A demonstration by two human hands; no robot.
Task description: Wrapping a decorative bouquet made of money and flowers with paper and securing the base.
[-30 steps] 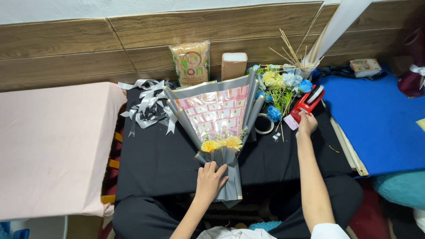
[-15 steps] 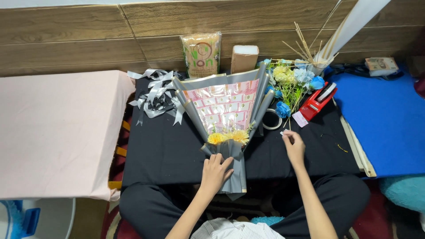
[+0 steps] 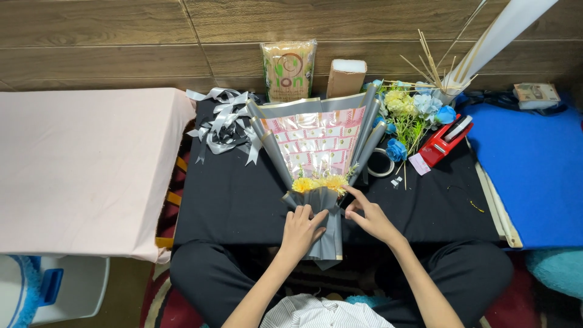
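A fan-shaped bouquet wrapped in grey paper lies on the black table, its pink and white sheets showing under clear film and yellow flowers at its neck. My left hand rests on the grey handle wrap, fingers curled over it. My right hand sits just right of the handle, fingers spread, index finger touching the wrap's edge near the yellow flowers.
A grey ribbon pile lies at the back left. Blue and yellow artificial flowers, a tape roll and a red tape dispenser sit at the right. Blue sheet lies far right, pink cloth left.
My right hand has come back from the red tape dispenser to the bouquet's handle. My left hand has stayed on the handle wrap.
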